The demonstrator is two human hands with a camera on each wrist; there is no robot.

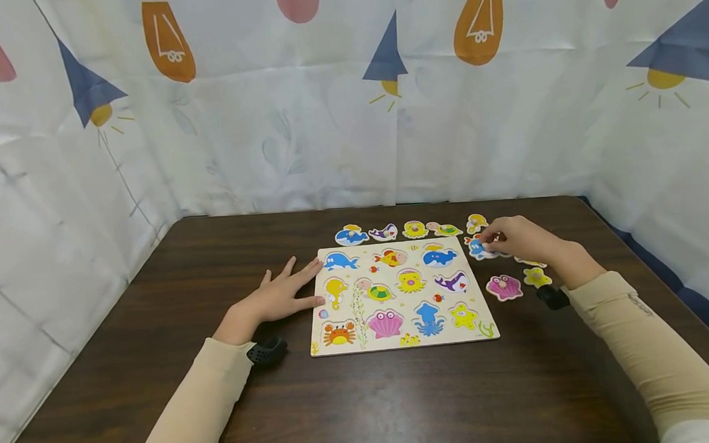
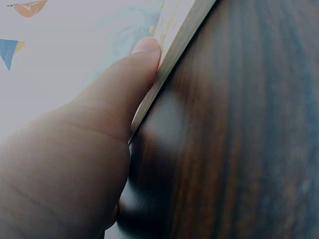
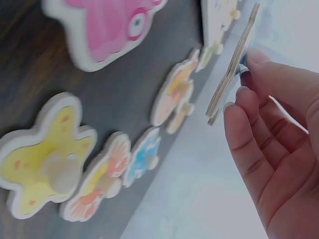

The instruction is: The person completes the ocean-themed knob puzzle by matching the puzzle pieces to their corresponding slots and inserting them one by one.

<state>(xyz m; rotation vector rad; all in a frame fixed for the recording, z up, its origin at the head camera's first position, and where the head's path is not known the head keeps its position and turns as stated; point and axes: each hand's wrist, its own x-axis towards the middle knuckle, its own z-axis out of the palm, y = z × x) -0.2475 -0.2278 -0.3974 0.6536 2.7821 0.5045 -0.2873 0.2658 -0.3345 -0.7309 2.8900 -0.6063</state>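
A wooden puzzle board (image 1: 420, 302) with sea-animal pictures lies flat on the table. My left hand (image 1: 282, 293) has its fingers spread, and fingertips touch the board's left edge. In the left wrist view, the thumb (image 2: 142, 59) rests against that edge. Right of the board, my right hand (image 1: 523, 239) pinches a blue wooden puzzle piece (image 1: 482, 249) between thumb and fingers. The right wrist view shows this piece edge-on (image 3: 232, 69), lifted off the table, its picture hidden. Under the right hand lie a pink clam piece (image 1: 505, 287) and a yellow starfish piece (image 1: 537, 277).
Along the board's far edge lie a whale piece (image 1: 351, 235), a purple whale piece (image 1: 383, 232), an octopus piece (image 1: 415, 229) and a turtle piece (image 1: 446, 230). A crab piece (image 3: 97, 181) and a blue piece (image 3: 143, 158) sit beside the starfish. A patterned curtain (image 1: 325, 142) hangs behind the table.
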